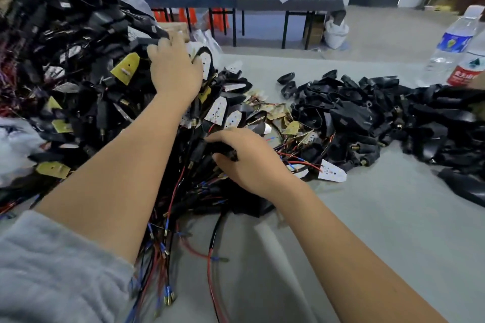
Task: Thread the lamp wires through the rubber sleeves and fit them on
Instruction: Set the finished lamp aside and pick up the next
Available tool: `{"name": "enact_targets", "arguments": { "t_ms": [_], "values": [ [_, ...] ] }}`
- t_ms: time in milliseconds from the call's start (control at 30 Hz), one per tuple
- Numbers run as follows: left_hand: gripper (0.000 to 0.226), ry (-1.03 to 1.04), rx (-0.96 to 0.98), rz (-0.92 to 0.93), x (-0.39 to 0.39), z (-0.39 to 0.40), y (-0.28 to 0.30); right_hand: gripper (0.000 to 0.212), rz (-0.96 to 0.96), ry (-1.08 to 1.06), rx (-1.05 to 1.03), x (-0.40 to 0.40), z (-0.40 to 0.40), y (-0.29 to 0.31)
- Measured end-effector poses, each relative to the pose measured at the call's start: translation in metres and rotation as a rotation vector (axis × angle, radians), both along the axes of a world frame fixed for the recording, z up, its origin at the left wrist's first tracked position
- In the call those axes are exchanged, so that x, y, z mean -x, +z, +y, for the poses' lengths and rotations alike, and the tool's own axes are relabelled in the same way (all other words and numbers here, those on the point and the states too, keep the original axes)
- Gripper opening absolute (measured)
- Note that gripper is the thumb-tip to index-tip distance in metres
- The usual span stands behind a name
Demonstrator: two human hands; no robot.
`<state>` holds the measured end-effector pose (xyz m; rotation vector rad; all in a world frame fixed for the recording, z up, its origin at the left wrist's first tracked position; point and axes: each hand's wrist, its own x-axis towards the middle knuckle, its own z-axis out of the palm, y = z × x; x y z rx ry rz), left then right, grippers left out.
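Note:
A tall heap of finished lamps (65, 42) with black rubber sleeves and yellow or white boards rises at the left. My left hand (174, 67) reaches onto its right flank, fingers spread and resting on the pieces. My right hand (246, 158) sits lower, at the middle of the table, fingers curled round a black rubber sleeve (223, 148) on top of a bundle of red, black and blue lamp wires (168, 244). Loose LED boards (331, 172) with wires lie just right of that hand. A pile of empty black rubber sleeves (367, 113) stretches across the right.
Two water bottles (456, 47) stand at the right edge of the grey table (380, 217). A white plastic bag (13, 144) lies at the far left. Behind, a dark workbench (244, 2) carries parts and bags, with boxes beneath it.

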<state>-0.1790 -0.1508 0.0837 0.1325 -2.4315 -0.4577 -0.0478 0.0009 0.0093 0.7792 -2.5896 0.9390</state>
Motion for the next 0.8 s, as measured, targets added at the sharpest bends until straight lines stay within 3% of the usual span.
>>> {"name": "enact_targets", "arguments": {
  "t_ms": [167,333,433,500,633,733,800],
  "values": [
    [0.029,-0.233,-0.231,0.158,-0.033,0.050,0.007,0.023,-0.037,-0.064,0.159,-0.013,0.015,-0.005],
    [0.021,-0.533,-0.492,-0.043,-0.091,0.123,-0.021,0.025,0.042,-0.289,0.211,-0.035,0.071,-0.018],
    [0.022,-0.557,-0.483,-0.179,-0.117,0.160,-0.043,0.037,0.014,-0.359,0.323,-0.049,0.106,-0.028],
    [0.023,-0.552,-0.434,-0.242,-0.132,0.181,-0.059,0.030,-0.018,-0.420,0.352,-0.055,0.126,-0.037],
    [0.022,-0.628,-0.410,-0.240,-0.156,0.215,-0.083,0.009,-0.091,-0.504,0.134,-0.057,0.140,-0.049],
    [0.023,-0.659,-0.418,-0.183,-0.161,0.226,-0.099,0.024,-0.044,-0.604,-0.073,-0.052,0.143,-0.054],
    [0.028,-0.704,-0.421,-0.143,-0.160,0.223,-0.106,0.022,0.001,-0.609,-0.104,-0.050,0.145,-0.054]
  ]
}}
